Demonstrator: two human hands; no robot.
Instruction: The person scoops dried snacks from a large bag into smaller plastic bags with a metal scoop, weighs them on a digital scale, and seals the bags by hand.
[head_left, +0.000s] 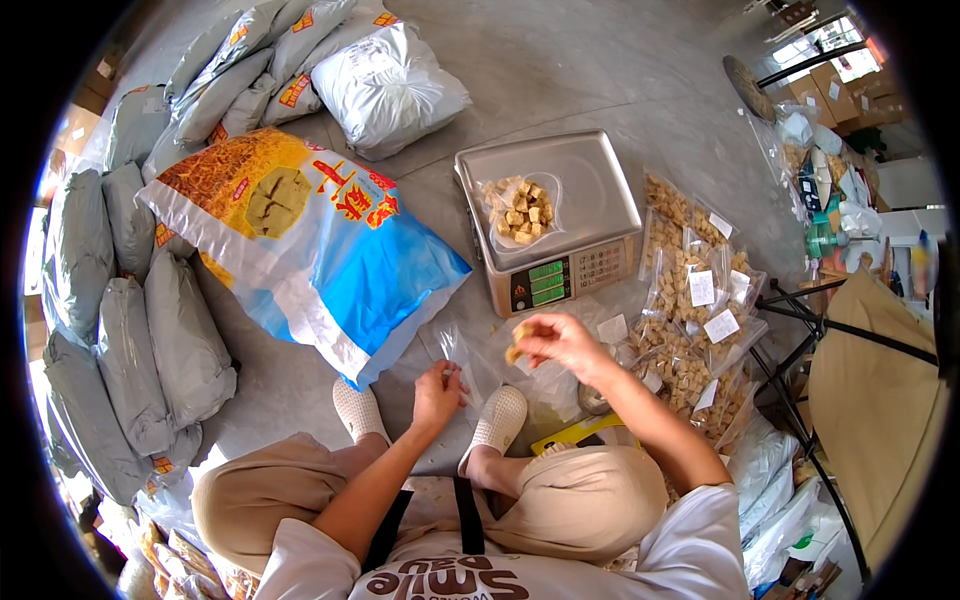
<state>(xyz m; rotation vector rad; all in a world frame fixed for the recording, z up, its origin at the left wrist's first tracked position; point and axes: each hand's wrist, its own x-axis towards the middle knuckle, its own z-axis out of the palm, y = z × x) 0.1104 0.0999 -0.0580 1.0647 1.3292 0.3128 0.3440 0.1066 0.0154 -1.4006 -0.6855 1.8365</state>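
Note:
My right hand (559, 346) pinches a few small tan cubes (517, 345), which look like dried food, in front of the digital scale. Between my feet, my left hand (440, 394) has its fingers closed at the edge of a clear plastic bag (469, 364), partly hidden by the fingers. Beyond my right hand is the digital scale (589, 191) with a steel pan and lit green displays. On its pan lies a clear bag of cubes (527, 211). A large printed sack (300, 240), blue, white and orange, lies ahead of my left hand.
Several filled, labelled clear bags (694, 292) are heaped right of the scale. Grey mailer parcels (187, 330) line the left side, with a silver parcel (390, 82) at the back. A yellow-edged tool (574, 433) lies by my right knee. A folding chair (870, 405) stands at right.

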